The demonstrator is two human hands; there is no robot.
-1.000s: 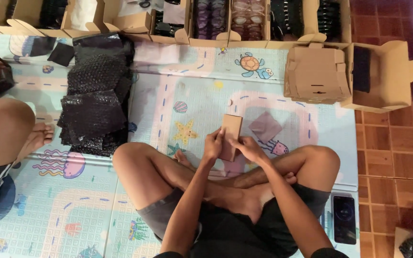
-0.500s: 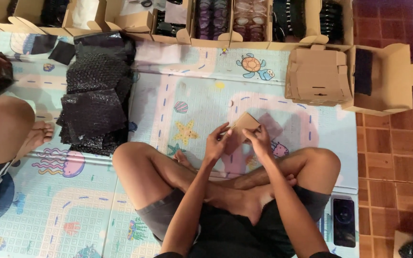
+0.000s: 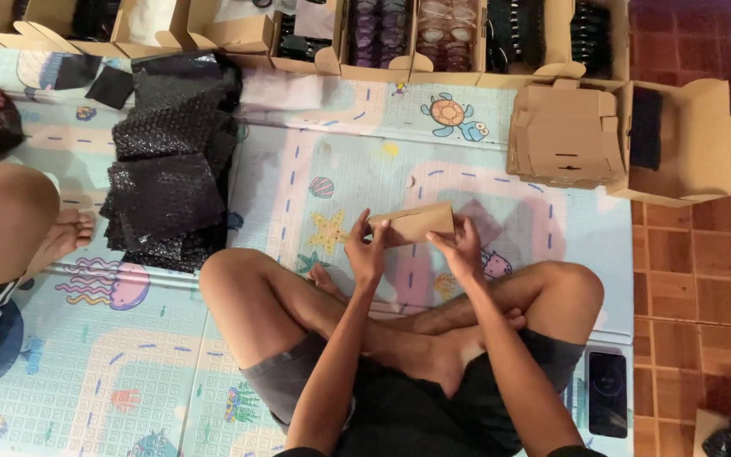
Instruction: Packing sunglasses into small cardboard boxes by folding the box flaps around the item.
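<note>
1. Sitting cross-legged at bottom centre of frame, the person is holding a small flat cardboard box w/ both hands, just above the knees, mid-frame.
2. Left hand is pinching the box's left end, thumb & fingers closing on the flap; right hand is gripping the lower right edge, fingers curling under, thumb on top.
3. Box is lying roughly level, slightly tilting, off the play mat.
4. A dark phone is lying at lower right, just beside the person's right-side knee, on the mat's edge.
5. Left of centre, a pile of black bubble-wrap sheets is spreading over the mat.
6. At far left, another person's bare leg & foot are resting on the mat; their hand is showing near upper left.
7. Upper right: a stack of folded cardboard boxes is sitting beside an open cardboard box w/ a dark item inside.
8. Along the top edge, a row of open cartons is holding glasses & dark items.
</note>
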